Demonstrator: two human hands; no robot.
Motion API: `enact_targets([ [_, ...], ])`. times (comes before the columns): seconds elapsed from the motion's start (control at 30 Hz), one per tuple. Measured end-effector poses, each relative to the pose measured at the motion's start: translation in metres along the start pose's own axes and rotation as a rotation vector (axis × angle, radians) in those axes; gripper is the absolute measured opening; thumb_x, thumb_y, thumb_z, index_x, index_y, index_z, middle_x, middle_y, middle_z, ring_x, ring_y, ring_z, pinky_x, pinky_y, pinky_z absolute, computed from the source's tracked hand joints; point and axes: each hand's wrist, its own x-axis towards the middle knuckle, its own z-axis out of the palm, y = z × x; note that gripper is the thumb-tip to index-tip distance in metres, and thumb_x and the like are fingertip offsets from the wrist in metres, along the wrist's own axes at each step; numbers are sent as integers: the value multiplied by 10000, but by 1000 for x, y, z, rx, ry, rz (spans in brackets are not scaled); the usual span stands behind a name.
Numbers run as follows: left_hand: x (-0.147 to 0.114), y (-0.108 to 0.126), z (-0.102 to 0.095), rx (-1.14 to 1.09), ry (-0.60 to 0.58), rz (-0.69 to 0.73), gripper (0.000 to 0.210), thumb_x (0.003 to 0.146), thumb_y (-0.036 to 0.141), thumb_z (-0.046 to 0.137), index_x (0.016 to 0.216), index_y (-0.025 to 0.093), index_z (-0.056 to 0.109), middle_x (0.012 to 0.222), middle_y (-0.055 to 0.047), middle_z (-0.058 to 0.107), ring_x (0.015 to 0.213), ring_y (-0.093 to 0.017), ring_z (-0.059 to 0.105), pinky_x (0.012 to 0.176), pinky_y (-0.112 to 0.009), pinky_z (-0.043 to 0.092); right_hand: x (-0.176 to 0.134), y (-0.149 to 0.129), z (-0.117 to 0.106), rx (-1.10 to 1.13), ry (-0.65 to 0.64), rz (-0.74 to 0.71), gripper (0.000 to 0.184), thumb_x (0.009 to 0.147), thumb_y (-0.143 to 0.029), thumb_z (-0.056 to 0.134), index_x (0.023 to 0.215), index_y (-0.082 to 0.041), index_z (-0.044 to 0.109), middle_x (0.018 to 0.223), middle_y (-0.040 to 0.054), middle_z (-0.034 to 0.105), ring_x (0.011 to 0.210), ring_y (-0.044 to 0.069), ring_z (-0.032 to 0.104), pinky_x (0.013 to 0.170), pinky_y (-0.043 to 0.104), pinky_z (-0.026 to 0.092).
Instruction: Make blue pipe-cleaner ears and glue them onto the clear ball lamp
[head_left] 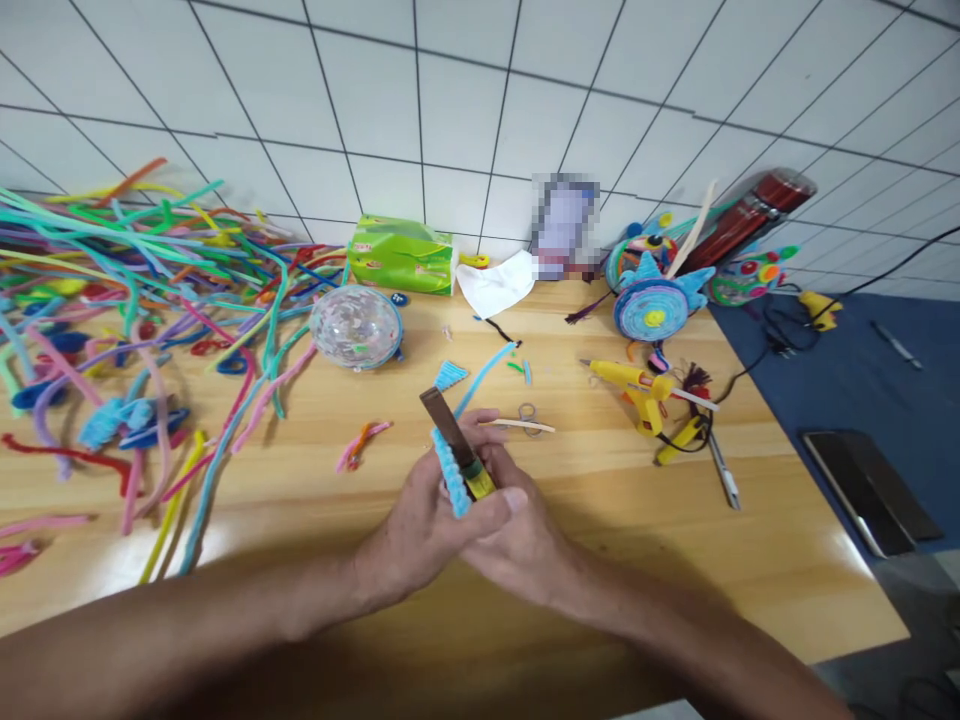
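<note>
In front of me my left hand (420, 515) and my right hand (521, 530) meet above the table, both closed. My left hand grips a light-blue fuzzy pipe-cleaner piece (450, 475), wound into a thick ridged strip. Close against it, my right hand holds a flat brown tool (448, 420) with a yellow and green handle; its exact kind is unclear. My left thumb lies across the front of the right hand and hides part of the grip. A loose light-blue pipe cleaner (486, 378) stretches away just beyond the fingers.
Colourful pipe cleaners (150, 245) heap at the left. A clear plastic ball (356, 327) and green tissue pack (401, 255) stand behind. To the right are a yellow glue gun (634, 385), blue coiled ornament (651, 305), red flask (757, 220) and phone (851, 490) near the edge.
</note>
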Motion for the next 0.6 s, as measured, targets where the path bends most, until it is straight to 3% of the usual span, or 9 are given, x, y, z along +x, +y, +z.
enact_targets([
  [0.13,2,-19,4,8,-4,67,411,892,383,878,1212,219,678,1496,-167,660,1503,-343,575,1184,-503,545,2,9,-2,30,3,50,208,861,-188,625,1051,-267,649,913,1,726,828,205,708,713,318,620],
  [0.3,-2,-48,5,-61,4,203,689,794,507,953,1359,251,654,1511,-145,621,1455,-355,592,1194,-498,521,1,15,-1,121,3,-8,120,856,-238,668,957,-250,604,893,16,722,792,210,683,684,322,568],
  [0.43,-11,-53,5,-31,2,126,628,815,443,926,1344,247,651,1340,-109,697,1293,-308,668,1125,-449,549,1,14,2,162,-23,-25,79,872,-267,645,872,-260,567,805,-19,668,721,184,629,657,303,516],
  [0.6,-17,-41,6,30,13,9,514,807,349,868,1256,248,638,1130,-57,733,1122,-262,692,1023,-404,570,5,12,5,218,-31,-34,94,804,-243,613,876,-267,557,854,-19,689,739,172,634,683,292,537],
])
